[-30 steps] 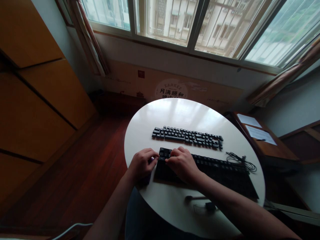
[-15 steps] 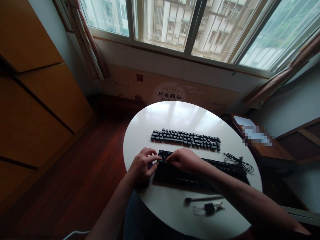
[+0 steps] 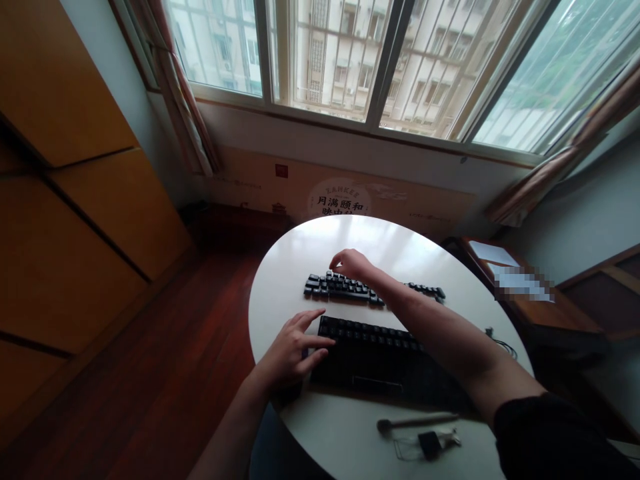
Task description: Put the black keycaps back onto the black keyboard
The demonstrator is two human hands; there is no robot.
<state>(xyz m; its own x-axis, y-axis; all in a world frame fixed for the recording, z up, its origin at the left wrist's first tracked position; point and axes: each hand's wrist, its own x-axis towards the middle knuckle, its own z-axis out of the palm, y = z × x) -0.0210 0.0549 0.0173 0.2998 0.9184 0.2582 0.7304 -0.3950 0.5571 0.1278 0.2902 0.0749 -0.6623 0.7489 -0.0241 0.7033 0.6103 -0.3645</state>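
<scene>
On the round white table (image 3: 295, 250) lies a black keyboard (image 3: 380, 367), its upper rows fitted with keycaps and its lower part a bare black surface. My left hand (image 3: 295, 347) rests at the keyboard's left end, fingers spread and the index fingertip near the keys. Beyond the keyboard, loose black keycaps (image 3: 345, 288) stand laid out in rows. My right hand (image 3: 353, 263) reaches over to their back row, fingertips closed together; what they hold, if anything, is too small to make out. My right forearm covers part of both the rows and the keyboard.
Nearer me lie a dark-headed brush (image 3: 415, 421) and a wire keycap puller (image 3: 430, 445). A coiled black cable (image 3: 503, 345) is at the table's right, partly behind my arm. A wooden side table (image 3: 530, 293) stands to the right, an orange cabinet (image 3: 95, 227) to the left.
My right hand has left the keyboard's upper-left keys and moved forward to the loose keycaps. My left hand has opened from curled to spread fingers. The view has shifted slightly.
</scene>
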